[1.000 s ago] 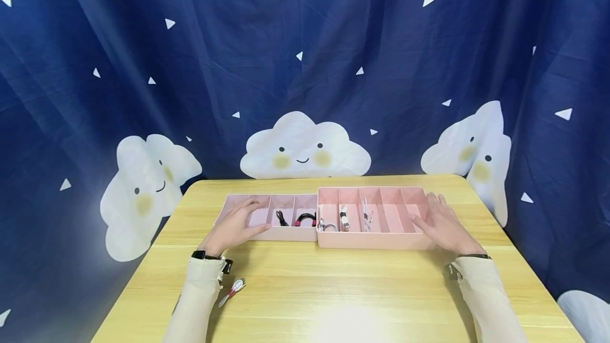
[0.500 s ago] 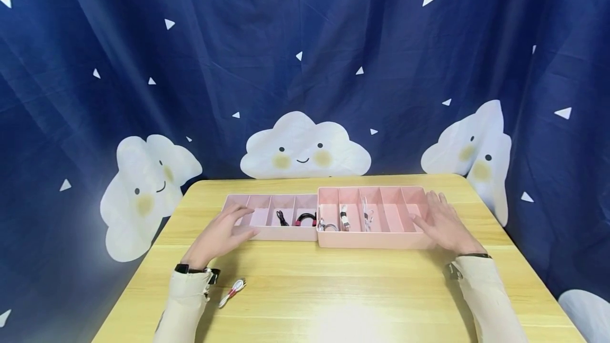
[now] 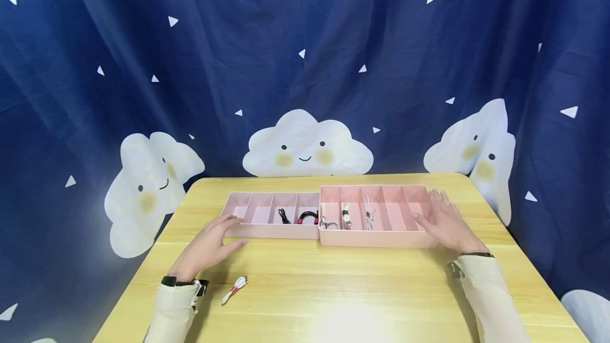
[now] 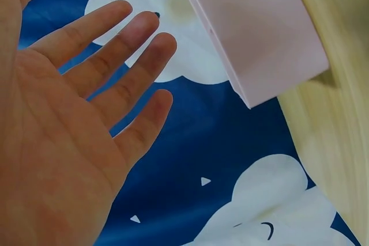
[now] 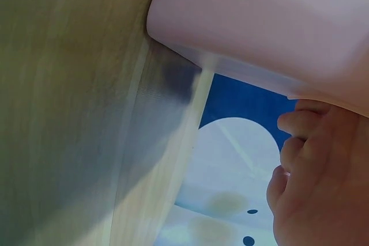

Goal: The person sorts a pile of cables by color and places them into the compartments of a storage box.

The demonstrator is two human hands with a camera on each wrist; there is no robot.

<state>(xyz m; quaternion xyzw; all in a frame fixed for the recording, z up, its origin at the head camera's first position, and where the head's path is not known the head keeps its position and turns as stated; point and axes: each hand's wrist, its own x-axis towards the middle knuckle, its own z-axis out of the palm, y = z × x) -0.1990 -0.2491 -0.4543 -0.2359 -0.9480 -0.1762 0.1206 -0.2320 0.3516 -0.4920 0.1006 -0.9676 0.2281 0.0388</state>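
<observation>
My left hand (image 3: 206, 247) hovers at the near left corner of a lilac divided box (image 3: 281, 231), holding nothing, its fingers spread in the left wrist view. My right hand (image 3: 448, 222) rests at the right end of a pink divided box (image 3: 376, 238), thumb over the rim and fingers along the outer side. In the right wrist view its fingers (image 5: 300, 124) lie against the pink wall, the thumb hidden. A white cable with a red tie (image 3: 234, 289) lies on the table near my left wrist.
The lilac box holds a black cable (image 3: 284, 216) and a black looped cable with red ends (image 3: 307, 215). In the pink box's left compartments lie several white and grey cables (image 3: 347, 216). Both boxes stand side by side on the wooden table (image 3: 362, 290), before a blue curtain (image 3: 305, 68).
My left hand has drawn back from over the lilac box, moving left and toward me. The right hand stays at the pink box. The head view has shifted slightly.
</observation>
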